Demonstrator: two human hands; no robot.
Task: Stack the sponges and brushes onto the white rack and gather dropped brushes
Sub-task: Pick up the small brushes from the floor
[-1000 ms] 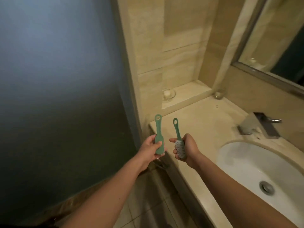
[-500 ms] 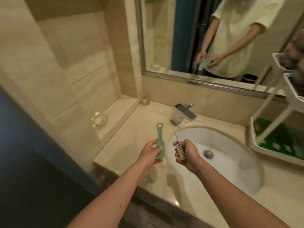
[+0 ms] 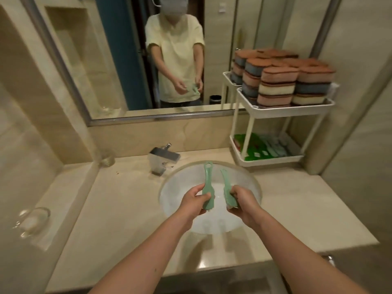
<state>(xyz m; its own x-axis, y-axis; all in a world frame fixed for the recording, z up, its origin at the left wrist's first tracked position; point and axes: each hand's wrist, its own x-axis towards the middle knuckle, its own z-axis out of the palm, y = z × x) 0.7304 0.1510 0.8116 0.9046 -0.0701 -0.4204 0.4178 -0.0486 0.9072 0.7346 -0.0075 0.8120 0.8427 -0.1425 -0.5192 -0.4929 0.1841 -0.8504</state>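
My left hand (image 3: 194,200) grips one green brush (image 3: 207,183) by its head, handle pointing up, over the white sink basin (image 3: 169,187). Beside it my right hand (image 3: 241,200) grips a second green brush (image 3: 228,188) the same way. A white two-tier rack (image 3: 282,108) stands at the back right of the counter. Its top tier carries stacked sponges (image 3: 275,85) in brown, blue and cream. On the rack's bottom tier (image 3: 273,160) lie green scouring pads (image 3: 253,149) and several pale green brushes (image 3: 273,146).
A chrome faucet (image 3: 162,158) sits behind the basin. A small glass (image 3: 107,160) stands at the back left corner and a glass dish (image 3: 31,219) on the left ledge. The wall mirror (image 3: 148,60) reflects a person. Beige counter (image 3: 118,219) surrounds the sink.
The view has swung right from the blue wall to face the sink, mirror and rack. Both hands still hold their brushes, which are over the basin instead of the counter edge.
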